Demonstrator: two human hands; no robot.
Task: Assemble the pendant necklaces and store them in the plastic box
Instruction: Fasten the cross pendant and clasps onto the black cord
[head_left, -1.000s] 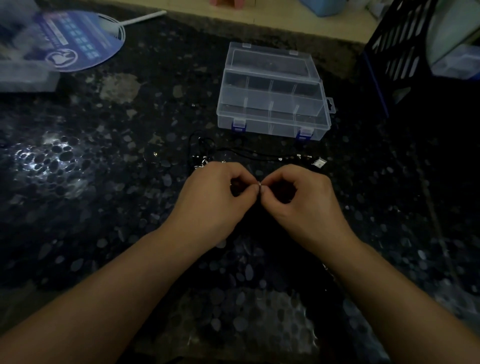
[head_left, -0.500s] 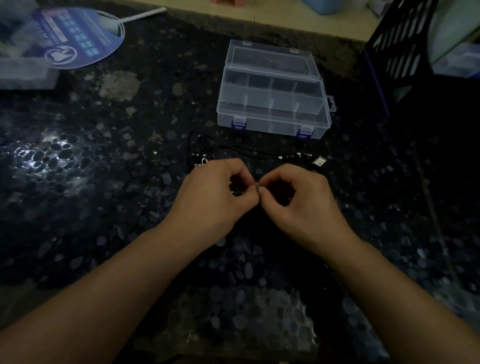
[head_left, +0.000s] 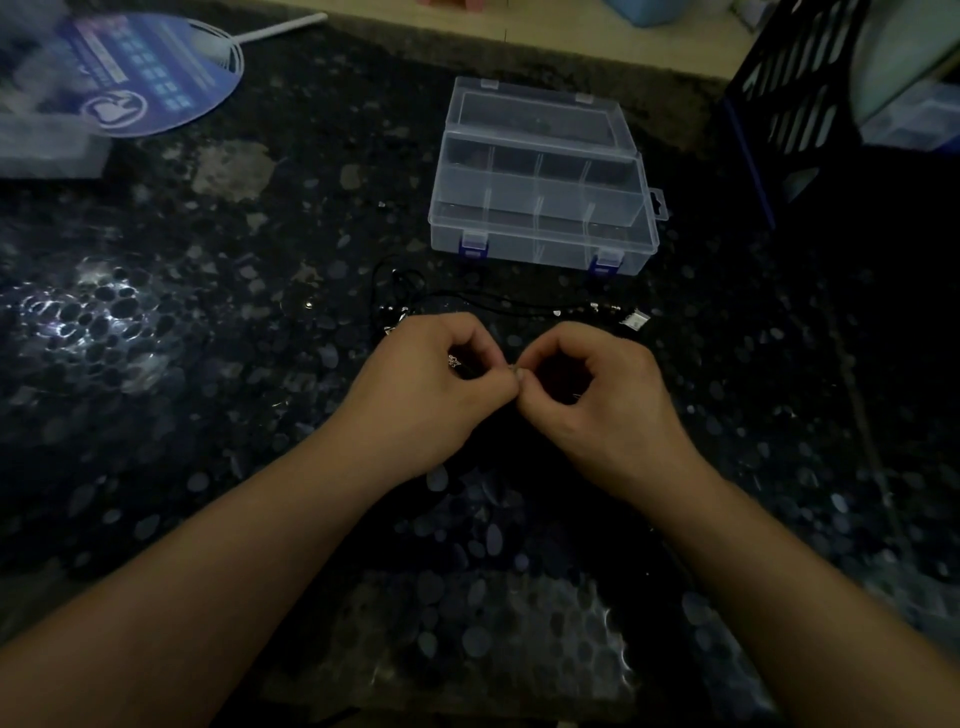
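Here the left hand and right hand meet fingertip to fingertip above the dark speckled surface, both with fingers curled, pinching a tiny silvery necklace part between them; what kind of part it is cannot be told. A black cord with small metal pieces lies on the surface just beyond the hands. Farther back stands the clear plastic box, lid open. A round blue fan lies at far left.
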